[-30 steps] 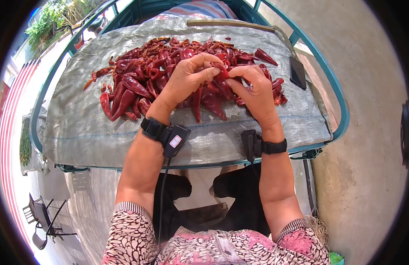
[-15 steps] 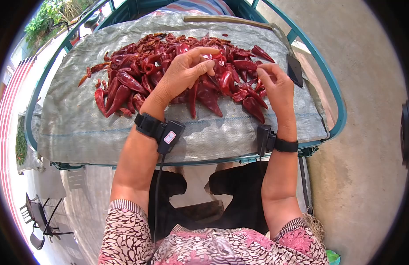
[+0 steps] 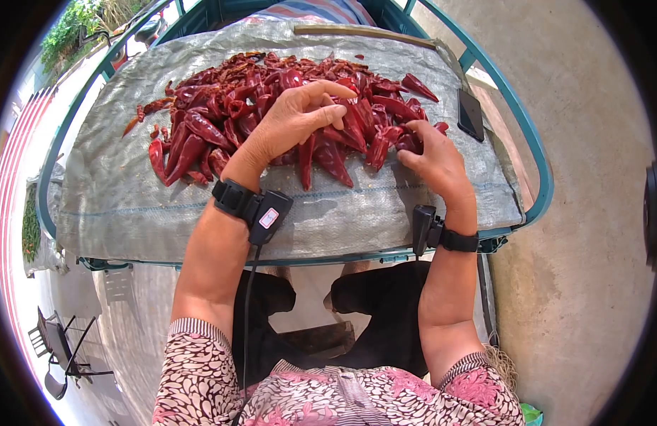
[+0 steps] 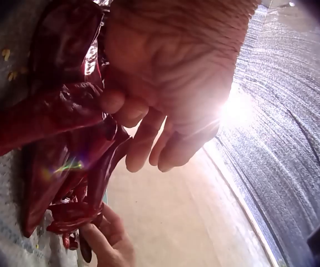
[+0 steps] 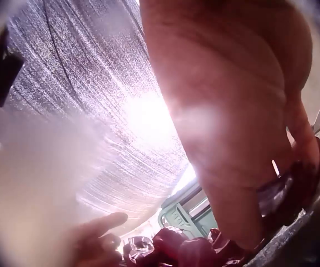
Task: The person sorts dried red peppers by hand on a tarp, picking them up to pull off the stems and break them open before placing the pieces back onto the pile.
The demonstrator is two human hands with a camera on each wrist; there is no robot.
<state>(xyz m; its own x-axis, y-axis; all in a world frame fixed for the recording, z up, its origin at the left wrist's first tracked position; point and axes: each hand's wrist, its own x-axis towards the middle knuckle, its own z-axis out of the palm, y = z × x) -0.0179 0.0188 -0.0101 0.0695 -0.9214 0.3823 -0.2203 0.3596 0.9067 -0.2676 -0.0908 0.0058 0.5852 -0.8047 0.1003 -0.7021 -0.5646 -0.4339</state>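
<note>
Outdoors in hard sunlight, at a tabletop (image 3: 165, 213) draped in grey woven sacking (image 3: 385, 206); pinching one chilli (image 3: 405, 144) with the fingers (image 3: 413, 131) of the right hand (image 3: 435, 160), just right of centre in the head view, at the right edge of the pile of dried red chillies (image 3: 222, 113); knuckles up, fingertips curled down into the pods; caught again at the bottom of the left wrist view, closed round the lower end of a dark pod.

Arched over the middle of the pile with the left hand (image 3: 289, 124), at the centre of the frame; index finger stretched across the top, the rest loosely curled; impossible to tell whether gripping anything: thumb side against the pods in the left wrist view, three outer fingers bare.

Spreading from both hands toward the upper left of the frame, more pods, with loose seeds on the sacking; at the upper right, a black phone (image 3: 470, 113), flat and apart from the pile; along the top edge, a wooden stick (image 3: 364, 32); round it all, a teal metal frame (image 3: 538, 160); to the right, concrete floor (image 3: 598, 270); at the bottom, patterned sleeves (image 3: 200, 376).
</note>
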